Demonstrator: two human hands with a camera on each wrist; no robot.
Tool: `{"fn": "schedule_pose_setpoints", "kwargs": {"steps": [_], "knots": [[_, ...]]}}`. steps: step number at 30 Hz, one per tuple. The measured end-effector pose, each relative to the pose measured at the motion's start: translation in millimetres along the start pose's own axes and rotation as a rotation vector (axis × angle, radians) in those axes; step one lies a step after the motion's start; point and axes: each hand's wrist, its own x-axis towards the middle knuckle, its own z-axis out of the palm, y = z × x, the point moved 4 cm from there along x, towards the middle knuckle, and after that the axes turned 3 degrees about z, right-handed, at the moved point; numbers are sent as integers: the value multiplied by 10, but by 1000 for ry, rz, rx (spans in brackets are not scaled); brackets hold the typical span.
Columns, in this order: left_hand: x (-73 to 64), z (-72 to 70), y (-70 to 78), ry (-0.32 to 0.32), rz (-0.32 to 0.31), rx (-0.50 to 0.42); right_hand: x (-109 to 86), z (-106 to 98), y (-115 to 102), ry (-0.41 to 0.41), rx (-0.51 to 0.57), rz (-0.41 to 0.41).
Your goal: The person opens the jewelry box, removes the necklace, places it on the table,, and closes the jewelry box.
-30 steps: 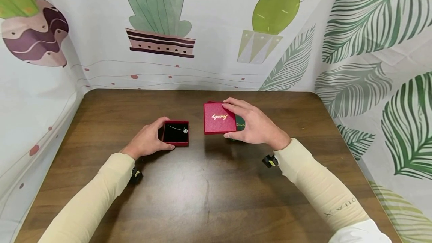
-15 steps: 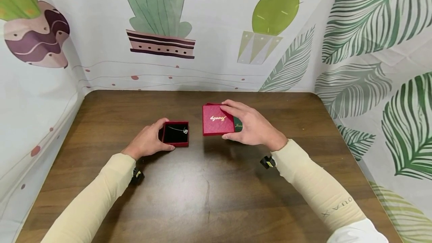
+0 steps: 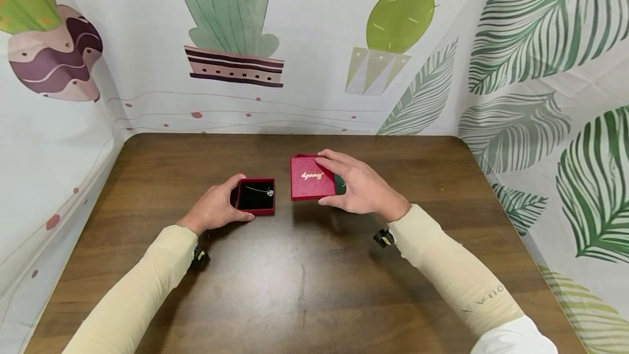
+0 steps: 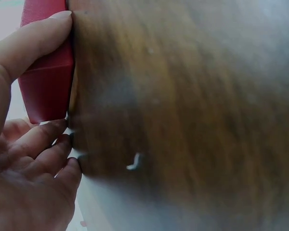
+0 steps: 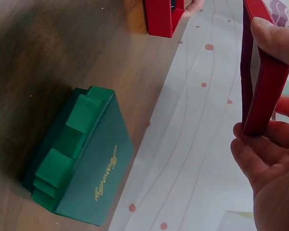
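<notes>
My left hand (image 3: 213, 207) grips the sides of a small red jewelry box base (image 3: 259, 212) between thumb and fingers, on the wooden table. On the black lining inside it lies a thin silver necklace (image 3: 270, 193) with a pendant. In the left wrist view the thumb presses one red wall of the base (image 4: 48, 79). To the right, my right hand (image 3: 361, 184) holds the matching red lid (image 3: 307, 183), gold lettering facing up, above the table. From the right wrist view, the thumb and fingers pinch the lid (image 5: 267, 94) at opposite edges, with its hollow side showing.
A green jewelry box (image 5: 94, 159) with gold lettering and a green ribbon stands on the table, mostly hidden under the lid and right hand in the head view. The wooden table (image 3: 290, 288) ends at a patterned cloth backdrop (image 3: 314, 42).
My right hand has moved slightly left with the lid, closer to the base. The left hand stays on the base, which has not visibly moved on the table.
</notes>
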Motion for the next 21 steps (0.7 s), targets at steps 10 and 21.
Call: {"fn": "schedule_pose_setpoints", "kwargs": {"steps": [10,21], "knots": [[3,14,-13,-5,-2,11,14,130,44,-7,-1,15],[-1,3,-9,-2,-11,16,34,257,88,-37,-34,42]]}}
